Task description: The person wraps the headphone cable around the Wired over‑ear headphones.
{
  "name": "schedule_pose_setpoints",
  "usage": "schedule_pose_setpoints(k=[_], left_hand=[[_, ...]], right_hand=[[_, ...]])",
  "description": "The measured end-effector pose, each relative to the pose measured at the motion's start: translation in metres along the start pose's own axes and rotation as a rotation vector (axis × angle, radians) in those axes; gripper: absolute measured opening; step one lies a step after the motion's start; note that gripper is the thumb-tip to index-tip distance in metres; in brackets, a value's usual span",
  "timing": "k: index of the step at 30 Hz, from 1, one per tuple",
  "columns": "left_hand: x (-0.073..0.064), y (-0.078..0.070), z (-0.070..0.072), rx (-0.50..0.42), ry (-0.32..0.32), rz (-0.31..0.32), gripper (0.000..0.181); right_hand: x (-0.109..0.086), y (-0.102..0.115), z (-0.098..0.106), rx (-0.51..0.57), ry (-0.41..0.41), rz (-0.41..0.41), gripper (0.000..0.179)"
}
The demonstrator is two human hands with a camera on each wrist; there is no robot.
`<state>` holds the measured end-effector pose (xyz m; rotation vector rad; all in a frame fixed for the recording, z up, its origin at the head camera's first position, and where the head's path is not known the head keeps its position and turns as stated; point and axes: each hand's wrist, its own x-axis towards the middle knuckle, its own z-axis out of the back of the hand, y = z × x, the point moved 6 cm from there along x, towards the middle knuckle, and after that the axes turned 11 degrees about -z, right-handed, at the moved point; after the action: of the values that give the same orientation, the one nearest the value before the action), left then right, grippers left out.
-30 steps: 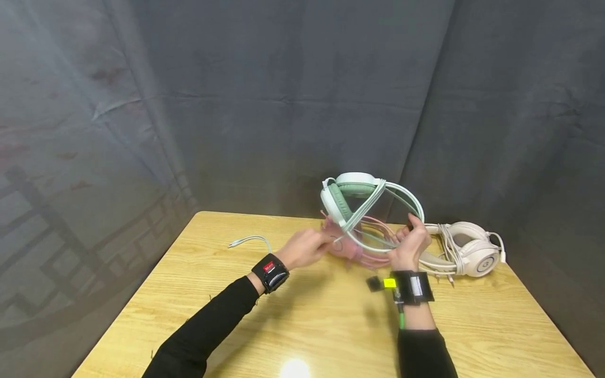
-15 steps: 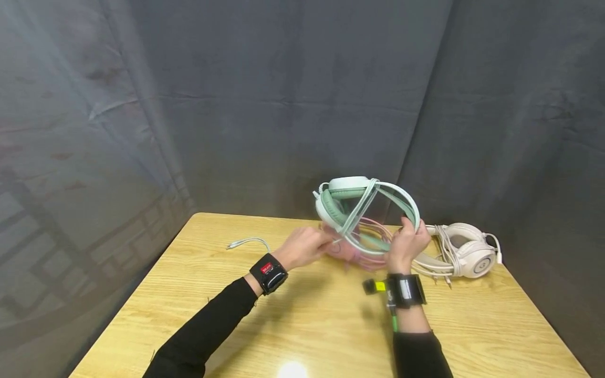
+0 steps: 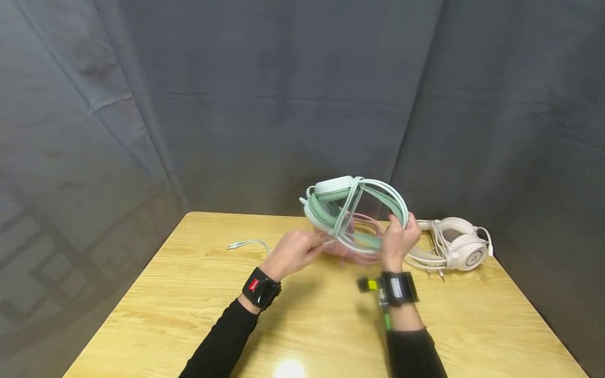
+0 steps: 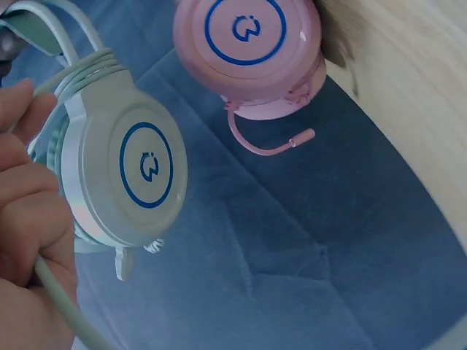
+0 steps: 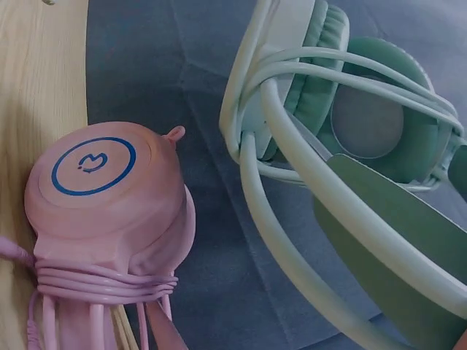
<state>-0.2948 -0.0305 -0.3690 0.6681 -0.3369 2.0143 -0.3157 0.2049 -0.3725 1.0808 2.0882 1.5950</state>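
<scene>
A mint green and white headset (image 3: 333, 187), its cable wound in several turns across the ear cups, is held up over the table. My right hand (image 3: 399, 240) grips it by the headband. On the left, my left hand (image 3: 293, 253) has its fingers curled round the free part of the pale green cable (image 4: 67, 310), close beside one ear cup (image 4: 149, 164). The cable's plug end (image 3: 248, 242) shows on the table to the left of that hand. Behind the raised headset lies a pink headset (image 5: 106, 175), partly hidden in the head view.
At the right rear of the wooden table (image 3: 189, 294) lies a cream headset (image 3: 468, 253) with its cable wrapped round it and a microphone boom. Grey cloth (image 3: 279, 115) hangs behind the table and along its sides.
The mint headset has swung a little to the left and tilted, moving with my right hand. My left hand keeps its grip on the cable. The head view has shifted slightly.
</scene>
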Motion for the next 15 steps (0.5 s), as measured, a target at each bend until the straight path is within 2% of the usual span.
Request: schedule_pose_setpoints(k=[6,12,15], left_hand=[[-0.006,-0.001,-0.002,-0.043,-0.003,0.040,0.013],[-0.004,-0.007,-0.006,0.020,0.045,0.016,0.009],[-0.004,-0.010,-0.006,0.039,0.044,0.014,0.006]], right_hand=[[-0.004,0.001,-0.005,-0.003,0.079,-0.001,0.022],[-0.004,0.004,-0.009,-0.139,0.098,0.134,0.014],[-0.006,0.008,-0.010,-0.197,0.097,0.198,0.011]])
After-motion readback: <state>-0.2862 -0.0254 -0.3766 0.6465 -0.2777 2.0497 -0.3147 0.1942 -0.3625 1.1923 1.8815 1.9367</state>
